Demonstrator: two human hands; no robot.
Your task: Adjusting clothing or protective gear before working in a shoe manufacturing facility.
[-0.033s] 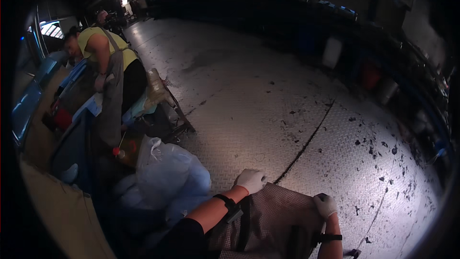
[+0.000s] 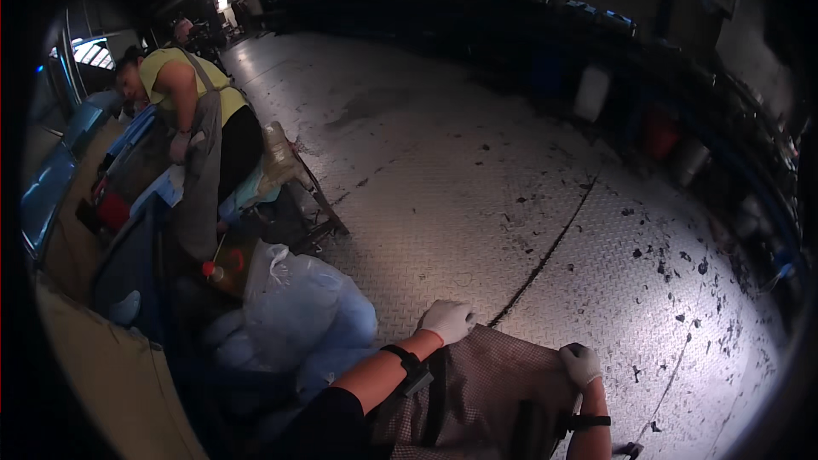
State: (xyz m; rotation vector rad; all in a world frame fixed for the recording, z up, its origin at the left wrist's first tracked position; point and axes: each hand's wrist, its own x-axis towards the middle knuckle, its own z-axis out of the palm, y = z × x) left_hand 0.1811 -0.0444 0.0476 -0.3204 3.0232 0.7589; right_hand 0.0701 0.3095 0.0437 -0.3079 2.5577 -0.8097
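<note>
A brown checked cloth [image 2: 503,379] with dark straps or bands stretches between my two gloved hands, over the lower middle of the view. My left hand [image 2: 446,321], in a white glove, has its fingers closed over the cloth's far left corner. At the far right corner, my right hand [image 2: 581,364] grips the edge, also in a pale glove with a darker patch. Dark bands with small devices circle both wrists. The cloth's near end runs out of view at the bottom.
Left of my arm are clear and bluish plastic bags [image 2: 294,302] and a red-capped bottle [image 2: 215,271]. Beyond them a person [image 2: 192,89] in a yellow top and grey apron bends over a work surface beside a padded stool [image 2: 281,162]. Dark scraps litter the metal floor [image 2: 409,179].
</note>
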